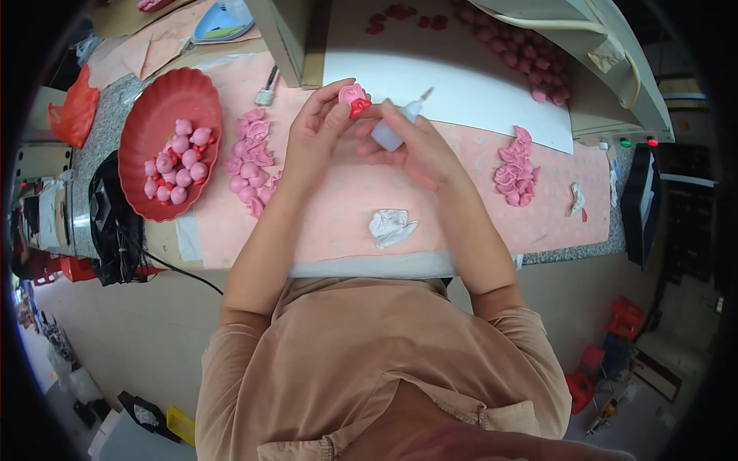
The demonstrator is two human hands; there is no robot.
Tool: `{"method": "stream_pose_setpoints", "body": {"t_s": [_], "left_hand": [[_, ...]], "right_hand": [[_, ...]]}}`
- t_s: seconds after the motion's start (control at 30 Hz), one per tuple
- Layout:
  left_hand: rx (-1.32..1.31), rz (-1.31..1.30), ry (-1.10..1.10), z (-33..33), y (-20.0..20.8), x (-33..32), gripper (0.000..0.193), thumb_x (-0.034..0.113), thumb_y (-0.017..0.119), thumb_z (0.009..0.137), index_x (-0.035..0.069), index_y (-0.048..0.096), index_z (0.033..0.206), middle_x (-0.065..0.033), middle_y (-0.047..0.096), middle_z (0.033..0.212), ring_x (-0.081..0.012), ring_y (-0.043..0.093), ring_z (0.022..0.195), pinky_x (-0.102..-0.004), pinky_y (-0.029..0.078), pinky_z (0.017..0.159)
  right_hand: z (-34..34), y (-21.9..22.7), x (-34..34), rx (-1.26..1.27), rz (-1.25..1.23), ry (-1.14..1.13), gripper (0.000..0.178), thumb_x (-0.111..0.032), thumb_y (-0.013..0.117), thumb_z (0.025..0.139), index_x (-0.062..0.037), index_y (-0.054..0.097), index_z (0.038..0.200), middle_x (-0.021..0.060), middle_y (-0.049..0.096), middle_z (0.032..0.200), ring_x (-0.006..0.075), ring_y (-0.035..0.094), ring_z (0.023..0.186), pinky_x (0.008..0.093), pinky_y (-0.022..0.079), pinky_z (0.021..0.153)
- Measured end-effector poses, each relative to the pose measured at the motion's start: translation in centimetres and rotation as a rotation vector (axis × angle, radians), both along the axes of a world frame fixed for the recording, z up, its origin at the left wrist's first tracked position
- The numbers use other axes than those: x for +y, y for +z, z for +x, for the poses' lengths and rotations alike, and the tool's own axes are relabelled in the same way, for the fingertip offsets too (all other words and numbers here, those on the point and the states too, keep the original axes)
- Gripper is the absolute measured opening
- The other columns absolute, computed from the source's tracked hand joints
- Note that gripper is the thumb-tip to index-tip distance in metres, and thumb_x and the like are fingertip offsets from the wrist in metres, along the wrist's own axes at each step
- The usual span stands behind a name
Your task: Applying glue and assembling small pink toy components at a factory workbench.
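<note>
Both hands meet above the pink-covered table, in front of a white sheet. A small pink moulded piece [351, 93] with a curled edge is pinched in the fingers of my left hand [317, 127]. Against its lower side sits a glossy red bow-shaped part [359, 107], which my right fingertips touch. My right hand [424, 150] is also closed around a small translucent squeeze bottle [387, 137]; its thin nozzle points up and to the right, away from the pink piece. The lower fingers of that hand are partly hidden by the bottle.
Left stands a red scalloped bowl [157, 100] of pink-and-red figures. Loose pink pieces [250, 165] lie beside it, near a flat brush [265, 95]; more pink pieces [516, 173] lie right. A crumpled tissue [390, 227] is in front. Pink balls [530, 61] fill the box-like enclosure's back right.
</note>
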State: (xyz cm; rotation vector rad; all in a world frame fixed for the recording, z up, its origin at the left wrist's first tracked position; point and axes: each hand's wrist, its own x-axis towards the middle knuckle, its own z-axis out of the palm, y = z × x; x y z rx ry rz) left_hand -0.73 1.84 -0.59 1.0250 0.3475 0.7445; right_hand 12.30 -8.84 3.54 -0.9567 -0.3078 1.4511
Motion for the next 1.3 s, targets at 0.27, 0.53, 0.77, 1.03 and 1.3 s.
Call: {"method": "stream_pose_setpoints", "body": {"t_s": [0.27, 0.53, 0.77, 1.03, 1.3], "left_hand": [[-0.147, -0.347, -0.114, -1.3, 0.2, 0.4, 0.044, 0.028, 0.052, 0.098, -0.004, 0.047, 0.128, -0.0125, 0.058, 0.116, -0.0187, 0.062, 0.097, -0.0312, 0.053, 0.089], [-0.066, -0.536, -0.244, -0.5, 0.9, -0.5, 0.048, 0.034, 0.042, 0.101, -0.003, 0.043, 0.132, -0.0147, 0.053, 0.127, -0.0153, 0.059, 0.100, -0.0300, 0.052, 0.089], [-0.063, -0.478, -0.320, -0.4, 0.9, -0.7, 0.045, 0.028, 0.045, 0.100, -0.003, 0.043, 0.133, -0.0152, 0.054, 0.126, -0.0163, 0.059, 0.099, -0.0309, 0.052, 0.090], [-0.008, -0.596, -0.291, -0.4, 0.4, -0.9, 0.044, 0.035, 0.044, 0.100, -0.001, 0.049, 0.124, -0.0145, 0.062, 0.111, -0.0137, 0.063, 0.087, -0.0326, 0.055, 0.084], [-0.017, -0.607, -0.315, -0.4, 0.1, -0.9, 0.045, 0.036, 0.043, 0.100, -0.001, 0.050, 0.124, -0.0129, 0.063, 0.108, -0.0118, 0.062, 0.084, -0.0315, 0.056, 0.082]], "right_hand": [[2.4, 0.2, -1.3, -0.916, 0.114, -0.089, 0.024, -0.020, 0.068, 0.087, -0.0028, 0.057, 0.101, 0.0037, 0.061, 0.084, 0.0076, 0.055, 0.072, 0.0211, 0.044, 0.061], [2.8, -0.1, -1.4, -0.802, 0.194, -0.228, 0.023, -0.024, 0.065, 0.091, -0.0054, 0.055, 0.099, -0.0003, 0.056, 0.083, 0.0060, 0.049, 0.073, 0.0216, 0.040, 0.061], [3.3, -0.2, -1.5, -0.756, 0.269, -0.458, 0.024, -0.025, 0.065, 0.091, -0.0044, 0.053, 0.095, -0.0023, 0.057, 0.084, 0.0051, 0.049, 0.073, 0.0202, 0.040, 0.062], [2.4, -0.3, -1.5, -1.083, 0.365, -0.516, 0.026, -0.028, 0.068, 0.089, -0.0042, 0.056, 0.089, 0.0003, 0.061, 0.078, 0.0078, 0.052, 0.068, 0.0227, 0.043, 0.061], [2.0, -0.3, -1.3, -1.207, 0.301, -0.512, 0.031, -0.033, 0.072, 0.085, -0.0043, 0.059, 0.085, 0.0024, 0.062, 0.074, 0.0097, 0.054, 0.064, 0.0234, 0.042, 0.057]]}}
